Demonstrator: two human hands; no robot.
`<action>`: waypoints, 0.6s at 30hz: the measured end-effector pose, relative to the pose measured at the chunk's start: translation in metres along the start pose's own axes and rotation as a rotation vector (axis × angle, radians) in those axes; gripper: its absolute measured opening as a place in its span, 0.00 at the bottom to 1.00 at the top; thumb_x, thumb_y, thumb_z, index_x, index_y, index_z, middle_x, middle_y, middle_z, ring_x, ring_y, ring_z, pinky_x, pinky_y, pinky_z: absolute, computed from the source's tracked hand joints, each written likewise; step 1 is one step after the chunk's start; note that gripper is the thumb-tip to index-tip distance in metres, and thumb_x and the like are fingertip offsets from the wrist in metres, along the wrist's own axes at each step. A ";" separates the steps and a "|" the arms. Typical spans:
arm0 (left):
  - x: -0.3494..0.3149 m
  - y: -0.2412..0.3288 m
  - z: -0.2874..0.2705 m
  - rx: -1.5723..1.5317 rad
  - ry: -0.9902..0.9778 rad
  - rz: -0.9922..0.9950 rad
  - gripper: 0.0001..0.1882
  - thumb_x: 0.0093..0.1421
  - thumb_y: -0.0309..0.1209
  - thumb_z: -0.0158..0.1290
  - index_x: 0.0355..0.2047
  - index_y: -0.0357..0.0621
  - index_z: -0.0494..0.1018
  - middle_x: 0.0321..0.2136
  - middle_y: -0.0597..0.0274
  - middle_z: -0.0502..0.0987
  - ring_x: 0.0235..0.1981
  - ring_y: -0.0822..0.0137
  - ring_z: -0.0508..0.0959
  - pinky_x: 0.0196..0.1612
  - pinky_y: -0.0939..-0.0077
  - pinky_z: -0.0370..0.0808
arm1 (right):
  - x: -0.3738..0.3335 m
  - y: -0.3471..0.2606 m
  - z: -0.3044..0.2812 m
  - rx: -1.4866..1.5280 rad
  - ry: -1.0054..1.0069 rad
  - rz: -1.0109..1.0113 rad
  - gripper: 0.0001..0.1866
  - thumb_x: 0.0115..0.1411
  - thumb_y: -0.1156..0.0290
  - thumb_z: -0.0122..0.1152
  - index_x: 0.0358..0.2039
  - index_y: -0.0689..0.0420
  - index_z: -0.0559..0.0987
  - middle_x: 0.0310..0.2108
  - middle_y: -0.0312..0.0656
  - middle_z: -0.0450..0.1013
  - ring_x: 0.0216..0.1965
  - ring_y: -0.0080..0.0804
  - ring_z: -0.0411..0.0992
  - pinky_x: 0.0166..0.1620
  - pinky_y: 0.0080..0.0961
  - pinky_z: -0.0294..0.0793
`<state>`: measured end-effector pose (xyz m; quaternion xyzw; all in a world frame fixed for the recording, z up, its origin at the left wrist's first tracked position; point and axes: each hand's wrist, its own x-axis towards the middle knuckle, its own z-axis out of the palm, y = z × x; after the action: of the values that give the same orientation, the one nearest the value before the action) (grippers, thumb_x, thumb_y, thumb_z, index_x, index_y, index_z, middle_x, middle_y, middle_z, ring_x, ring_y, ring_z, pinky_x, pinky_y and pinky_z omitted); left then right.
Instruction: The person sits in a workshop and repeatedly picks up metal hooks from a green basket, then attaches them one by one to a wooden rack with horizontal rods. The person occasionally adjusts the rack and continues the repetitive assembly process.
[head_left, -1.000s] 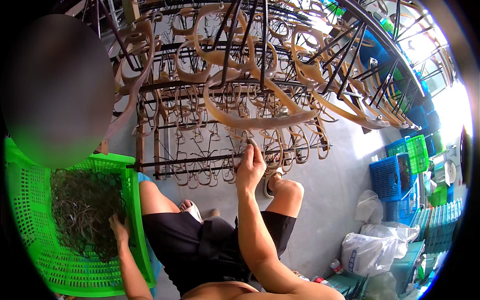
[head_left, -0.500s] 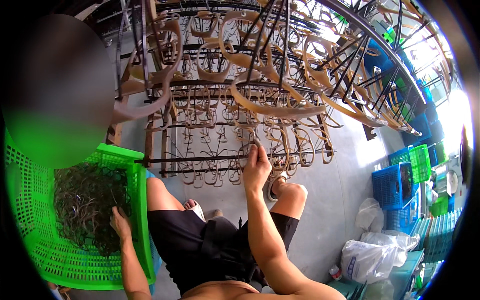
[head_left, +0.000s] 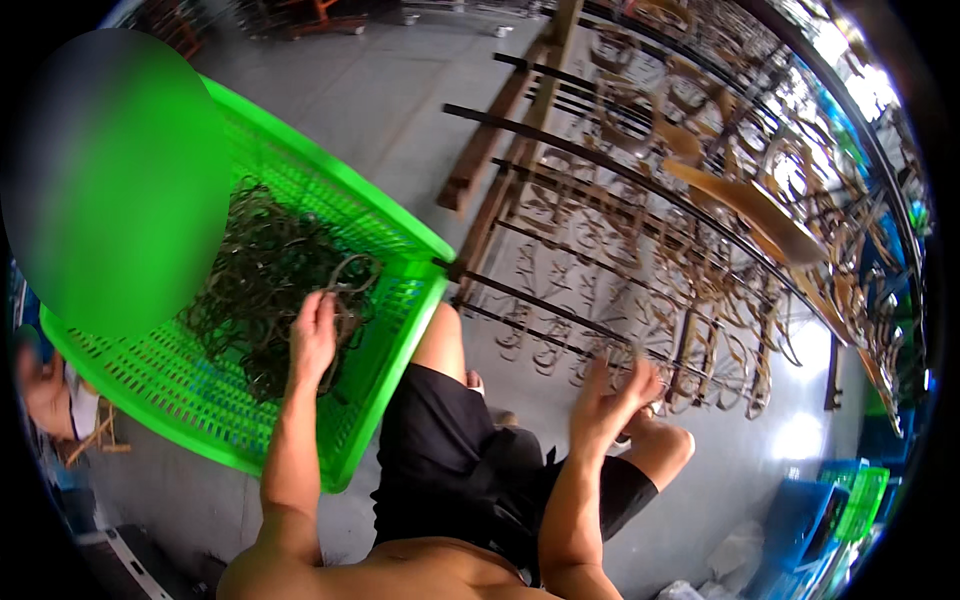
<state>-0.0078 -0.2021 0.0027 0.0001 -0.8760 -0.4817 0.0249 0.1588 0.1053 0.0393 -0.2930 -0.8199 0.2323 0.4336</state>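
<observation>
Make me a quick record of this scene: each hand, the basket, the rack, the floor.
Left hand: pinching a thin loop-shaped frame
Right hand: in front of the rack, blurred, thumb and fingers apart
Green basket: beside the person's left leg, holding a tangled heap
Rack: hung with many amber-brown frames
Floor: gray

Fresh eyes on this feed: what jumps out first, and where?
The bright green basket on the left, holding a dark, tangled heap of eyeglass frames, with the left hand over it and a pale frame loop at its fingertips. Next, the dark-barred rack at upper right, hung with rows of frames. The right hand, slightly blurred, shows against its lower edge.
</observation>
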 end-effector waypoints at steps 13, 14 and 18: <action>-0.005 0.009 -0.010 -0.414 -0.593 -0.097 0.22 0.60 0.46 0.47 0.43 0.40 0.70 0.28 0.73 0.68 0.28 0.79 0.66 0.33 0.84 0.64 | -0.005 -0.054 0.113 0.823 -1.225 -0.205 0.10 0.54 0.68 0.60 0.35 0.59 0.77 0.31 0.46 0.72 0.35 0.41 0.71 0.37 0.34 0.69; 0.000 0.000 -0.006 -0.524 -0.607 0.006 0.26 0.61 0.51 0.40 0.46 0.42 0.68 0.29 0.73 0.67 0.30 0.79 0.64 0.36 0.84 0.63 | -0.007 -0.045 0.109 0.984 -1.011 -0.222 0.09 0.56 0.72 0.58 0.37 0.60 0.76 0.31 0.47 0.72 0.35 0.39 0.70 0.34 0.31 0.69; 0.005 -0.042 0.002 -0.319 -0.414 -0.025 0.16 0.60 0.31 0.46 0.47 0.41 0.66 0.30 0.69 0.65 0.30 0.76 0.65 0.40 0.78 0.67 | 0.016 -0.007 0.042 1.032 -0.564 0.367 0.15 0.62 0.77 0.45 0.50 0.56 0.69 0.28 0.35 0.65 0.22 0.16 0.66 0.22 0.14 0.68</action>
<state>-0.0135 -0.2226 -0.0336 -0.0915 -0.7754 -0.6037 -0.1610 0.1138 0.1060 0.0313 -0.1093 -0.6210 0.7385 0.2390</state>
